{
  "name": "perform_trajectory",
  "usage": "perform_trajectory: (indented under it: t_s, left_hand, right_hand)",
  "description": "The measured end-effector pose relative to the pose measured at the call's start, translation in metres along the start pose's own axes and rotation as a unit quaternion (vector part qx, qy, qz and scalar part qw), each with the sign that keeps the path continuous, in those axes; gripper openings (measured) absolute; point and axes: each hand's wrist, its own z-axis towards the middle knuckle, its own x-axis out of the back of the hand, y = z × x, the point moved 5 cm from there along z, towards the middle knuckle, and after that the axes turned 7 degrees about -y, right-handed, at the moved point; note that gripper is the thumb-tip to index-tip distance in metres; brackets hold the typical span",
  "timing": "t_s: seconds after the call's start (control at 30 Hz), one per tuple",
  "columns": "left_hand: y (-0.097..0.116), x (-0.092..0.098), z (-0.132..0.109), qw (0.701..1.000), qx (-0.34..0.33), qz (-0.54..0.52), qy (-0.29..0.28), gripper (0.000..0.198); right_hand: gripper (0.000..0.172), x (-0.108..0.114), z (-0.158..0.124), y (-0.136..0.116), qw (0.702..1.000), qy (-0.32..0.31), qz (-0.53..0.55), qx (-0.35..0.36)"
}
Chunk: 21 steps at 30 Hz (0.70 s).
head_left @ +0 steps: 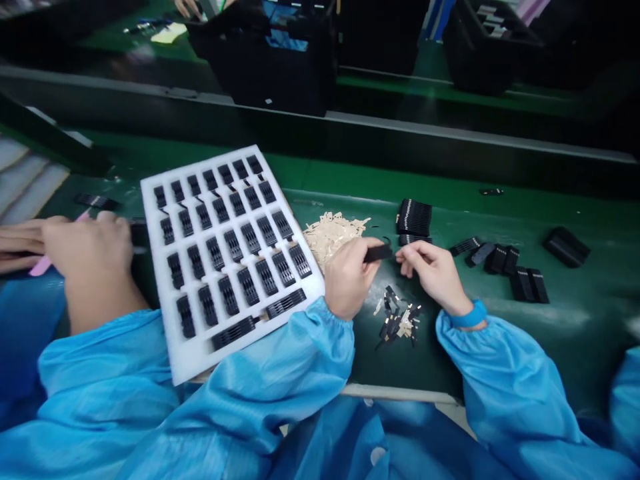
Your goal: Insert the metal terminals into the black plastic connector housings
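While the left hand grips a dark piece between thumb and fingers, the right hand comes in from the right with thumb and forefinger drawn together, just beside the piece's right end. Whether those right fingertips pinch anything is too small to tell. The left hand is turned with its back toward the near side, its fingers curled and its wrist bent up from the cuff. The right forearm slants inward from the near right, with a blue band around the wrist and the other fingers folded under.

The piece is held above the green counter, between a heap of beige slips to the left and a black stack on the far side. Nearer, below both hands, lie mixed scraps. Farther right, several black blocks rest on the counter. Left of the left hand, a white tray sits tilted across the scene, filled with rows of black parts. Beyond its left edge, a co-worker's hand is near a pink strip.
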Motion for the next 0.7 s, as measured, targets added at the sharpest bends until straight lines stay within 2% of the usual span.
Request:
perform_trajectory:
  t_s: [0.1,0.17,0.27,0.4,0.6,0.7]
  left_hand:
    - [0.011,-0.003,-0.005,0.984,-0.116,0.127,-0.033,0.014]
    - [0.013,-0.005,-0.007,0.970,-0.153,0.184,-0.042,0.015]
    - [0.015,-0.008,-0.008,0.955,-0.191,0.221,-0.048,0.015]
    - [0.016,-0.009,-0.008,0.947,-0.213,0.237,-0.047,0.015]
    - [0.016,-0.009,-0.011,0.938,-0.229,0.254,-0.052,0.012]
    - [0.012,-0.011,-0.011,0.947,-0.200,0.237,-0.079,0.012]
  right_hand:
    - [0.039,-0.003,-0.010,0.014,0.977,-0.087,0.157,-0.111]
    - [0.041,-0.007,-0.011,0.016,0.961,-0.118,0.207,-0.139]
    - [0.039,-0.011,-0.011,0.015,0.946,-0.127,0.249,-0.163]
    - [0.038,-0.011,-0.012,0.014,0.941,-0.117,0.271,-0.166]
    - [0.030,-0.012,-0.013,0.017,0.949,-0.119,0.247,-0.154]
    - [0.025,-0.010,-0.013,0.018,0.950,-0.114,0.242,-0.163]
